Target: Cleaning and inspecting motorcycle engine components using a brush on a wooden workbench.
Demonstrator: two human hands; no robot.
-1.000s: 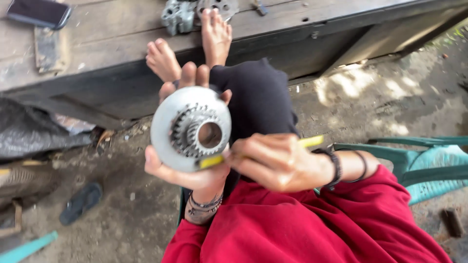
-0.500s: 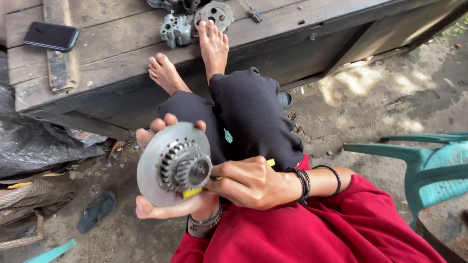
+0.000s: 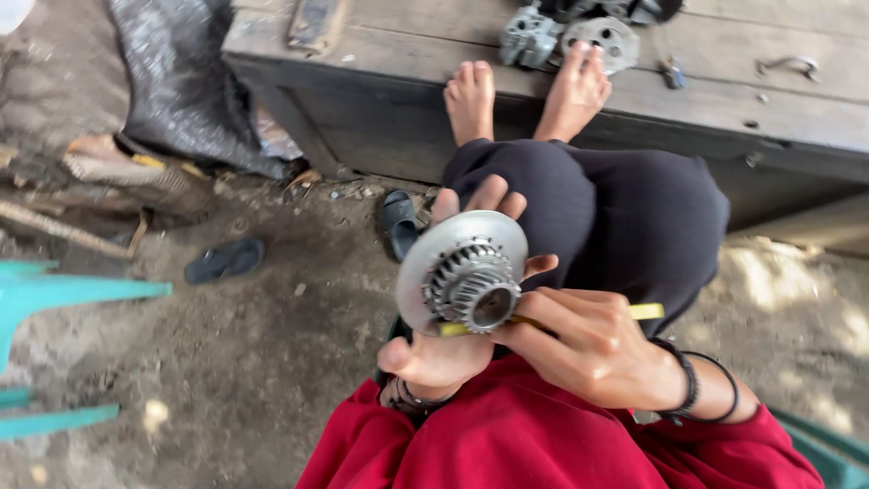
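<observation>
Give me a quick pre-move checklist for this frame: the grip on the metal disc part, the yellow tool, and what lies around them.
1. Left hand supports the disc part from behind: ok.
2. Right hand grips the yellow tool: ok.
3. Tool tip at the toothed hub: ok; whether seated, cannot tell.
4. Hub bore unobstructed: cannot tell.
5. Feet rest on the wooden bench beside loose metal parts: not ok.

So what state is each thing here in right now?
Metal disc with gear hub: held up, cupped from behind by the left hand.
Yellow tool: gripped in the right hand, tip at the hub.
Metal parts: lying on the wooden bench.
Sandals: lying on the ground.
</observation>
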